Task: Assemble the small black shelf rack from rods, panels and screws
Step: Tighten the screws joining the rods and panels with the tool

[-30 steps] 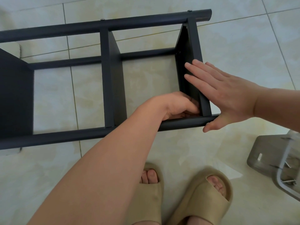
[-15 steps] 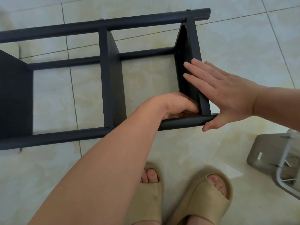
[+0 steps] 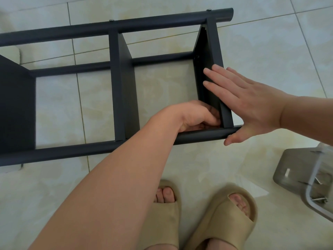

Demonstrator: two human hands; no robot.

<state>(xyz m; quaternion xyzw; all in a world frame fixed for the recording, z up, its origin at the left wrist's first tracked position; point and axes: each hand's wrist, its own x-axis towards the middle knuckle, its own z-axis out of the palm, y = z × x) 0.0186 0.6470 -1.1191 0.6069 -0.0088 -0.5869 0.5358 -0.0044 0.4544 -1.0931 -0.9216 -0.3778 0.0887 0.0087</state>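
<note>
Head view: the rack [image 3: 117, 26] is lying on its side on the floor [image 3: 270, 42]. The right hand [image 3: 252, 105] is pressing flat on the rack's end panel [image 3: 210, 51], fingers straight and slightly spread. The left hand [image 3: 196, 117] is reaching inside the rack where that panel meets the near rod [image 3: 72, 152], fingers curled; whether they are pinching anything, I cannot tell.
</note>
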